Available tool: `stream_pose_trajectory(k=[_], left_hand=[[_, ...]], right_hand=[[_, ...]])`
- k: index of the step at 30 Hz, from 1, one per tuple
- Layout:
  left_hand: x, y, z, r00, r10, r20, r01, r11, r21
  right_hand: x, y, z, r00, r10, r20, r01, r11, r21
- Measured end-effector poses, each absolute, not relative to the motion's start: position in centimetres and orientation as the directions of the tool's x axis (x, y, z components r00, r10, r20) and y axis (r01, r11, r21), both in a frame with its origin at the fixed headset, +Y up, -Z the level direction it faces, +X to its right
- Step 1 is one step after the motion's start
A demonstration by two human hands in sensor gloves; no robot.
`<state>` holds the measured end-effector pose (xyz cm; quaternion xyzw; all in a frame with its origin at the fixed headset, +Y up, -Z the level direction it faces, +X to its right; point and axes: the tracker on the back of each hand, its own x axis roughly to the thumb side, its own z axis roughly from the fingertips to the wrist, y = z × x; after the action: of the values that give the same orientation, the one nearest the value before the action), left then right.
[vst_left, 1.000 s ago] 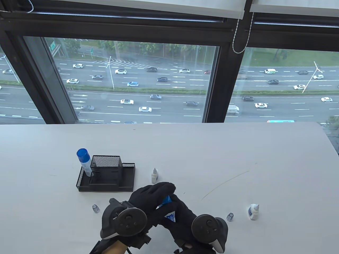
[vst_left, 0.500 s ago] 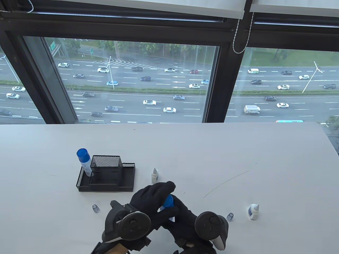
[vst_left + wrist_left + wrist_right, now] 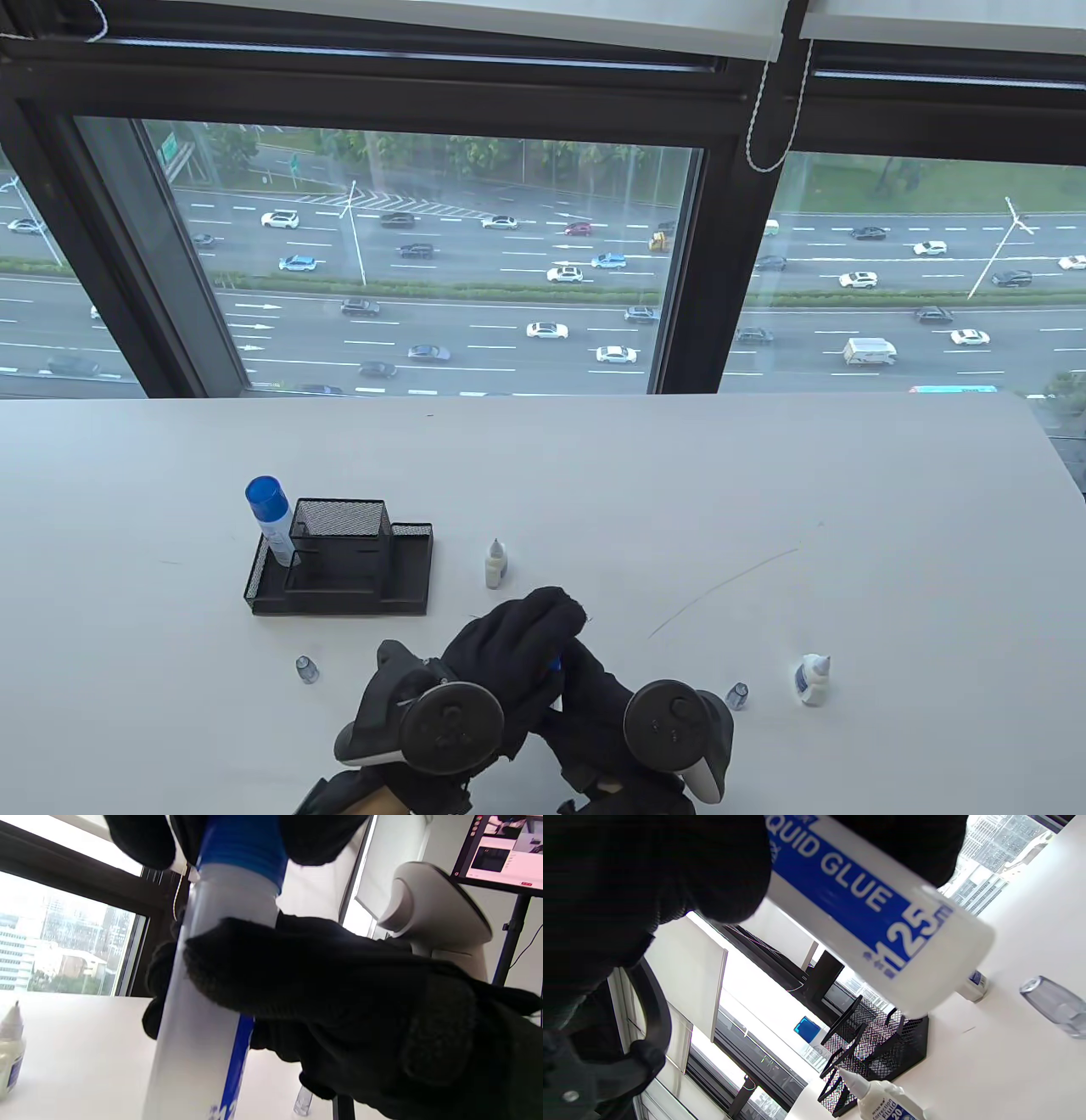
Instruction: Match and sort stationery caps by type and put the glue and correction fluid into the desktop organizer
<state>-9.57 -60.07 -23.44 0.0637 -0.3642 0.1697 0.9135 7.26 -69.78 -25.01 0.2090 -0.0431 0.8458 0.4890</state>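
Right now both hands meet at about 6 o'clock on the bench [image 3: 764, 475], working on one glue bottle [image 3: 212, 984]. The right hand [image 3: 594, 705] has its fingers wrapped round the bottle's body, and the left hand [image 3: 509, 654] curls over the blue cap [image 3: 242, 844] on top, so the capping step looks to be in hand. Next, likely, the cap needs a firm seat, then the bottle goes to the organizer [image 3: 339, 564] at 10 o'clock, where another glue bottle [image 3: 270, 509] already stands in the left slot. Between hands and organizer stands an uncapped correction fluid bottle [image 3: 495, 564]; it could be knocked. A second one [image 3: 813, 679] stands at 4 o'clock, with small clear caps [image 3: 736, 696] [image 3: 306, 670] loose on either side.
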Motion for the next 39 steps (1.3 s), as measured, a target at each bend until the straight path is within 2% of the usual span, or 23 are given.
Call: stream_pose_trajectory(k=[3, 4, 6, 10, 11, 12, 15, 17, 19, 21, 23, 26, 27, 31, 32, 33, 36, 37, 39], left_hand=[[-9.96, -60.42, -23.17, 0.786, 0.187, 0.589, -0.413, 0.869, 0.274], [-10.03, -60.44, -23.12, 0.808, 0.176, 0.563, -0.401, 0.864, 0.305], [-10.1, -60.25, -23.09, 0.813, 0.194, 0.549, -0.401, 0.87, 0.287], [-9.94, -59.68, -23.42, 0.719, 0.272, 0.64, -0.354, 0.935, 0.001], [-9.87, -59.65, -23.41, 0.712, 0.262, 0.651, -0.331, 0.943, -0.017], [-9.88, -59.71, -23.35, 0.725, 0.252, 0.641, -0.331, 0.944, 0.003], [-10.0, -60.2, -23.25, 0.775, 0.213, 0.595, -0.402, 0.893, 0.203], [-10.05, -60.12, -23.25, 0.795, 0.209, 0.57, -0.407, 0.88, 0.246], [-10.08, -59.9, -23.3, 0.78, 0.215, 0.588, -0.391, 0.901, 0.189], [-9.72, -59.88, -23.35, 0.676, 0.269, 0.686, -0.386, 0.922, 0.018], [-9.52, -60.12, -23.32, 0.71, 0.25, 0.659, -0.334, 0.943, 0.003], [-9.81, -60.35, -23.05, 0.822, 0.131, 0.554, -0.337, 0.896, 0.289], [-9.95, -60.27, -23.04, 0.827, 0.13, 0.547, -0.343, 0.887, 0.309], [-10.15, -59.81, -23.39, 0.763, 0.229, 0.605, -0.353, 0.931, 0.093], [-9.87, -59.74, -23.37, 0.73, 0.225, 0.645, -0.304, 0.952, 0.012], [-9.73, -59.76, -23.28, 0.735, 0.2, 0.648, -0.267, 0.964, 0.006], [-9.6, -60.26, -22.87, 0.813, 0.09, 0.575, -0.278, 0.928, 0.248], [-9.63, -60.34, -22.89, 0.833, 0.101, 0.544, -0.297, 0.911, 0.286], [-9.82, -60.24, -22.93, 0.838, 0.144, 0.527, -0.334, 0.898, 0.286]], right_hand=[[7.31, -69.77, -25.0, -0.431, 0.811, 0.396, -0.847, -0.515, 0.132], [7.31, -69.77, -25.0, -0.435, 0.808, 0.398, -0.845, -0.519, 0.128], [7.31, -69.78, -24.99, -0.436, 0.807, 0.4, -0.845, -0.52, 0.128], [7.12, -69.96, -25.01, -0.445, 0.8, 0.403, -0.837, -0.532, 0.131], [7.08, -70.13, -25.05, -0.436, 0.806, 0.4, -0.84, -0.524, 0.14], [7.04, -70.17, -25.06, -0.429, 0.812, 0.396, -0.844, -0.517, 0.145], [6.91, -70.19, -24.93, -0.433, 0.807, 0.401, -0.842, -0.521, 0.141], [6.86, -70.13, -24.87, -0.442, 0.797, 0.412, -0.835, -0.533, 0.137], [6.75, -70.11, -24.83, -0.452, 0.79, 0.414, -0.827, -0.545, 0.135], [6.78, -70.33, -24.94, -0.433, 0.809, 0.398, -0.841, -0.521, 0.144], [6.84, -70.38, -25.0, -0.428, 0.813, 0.395, -0.843, -0.516, 0.149], [6.85, -70.32, -24.92, -0.445, 0.8, 0.403, -0.837, -0.531, 0.13], [6.84, -70.32, -24.92, -0.444, 0.8, 0.403, -0.838, -0.531, 0.13], [6.78, -70.42, -24.95, -0.45, 0.798, 0.401, -0.834, -0.536, 0.13], [6.76, -70.56, -25.01, -0.452, 0.794, 0.406, -0.832, -0.54, 0.128], [6.76, -70.61, -25.04, -0.447, 0.797, 0.405, -0.834, -0.536, 0.133], [6.68, -70.52, -24.92, -0.436, 0.805, 0.402, -0.839, -0.525, 0.142], [6.66, -70.46, -24.88, -0.444, 0.799, 0.406, -0.836, -0.533, 0.135], [6.65, -70.38, -24.82, -0.448, 0.794, 0.41, -0.833, -0.537, 0.13]])
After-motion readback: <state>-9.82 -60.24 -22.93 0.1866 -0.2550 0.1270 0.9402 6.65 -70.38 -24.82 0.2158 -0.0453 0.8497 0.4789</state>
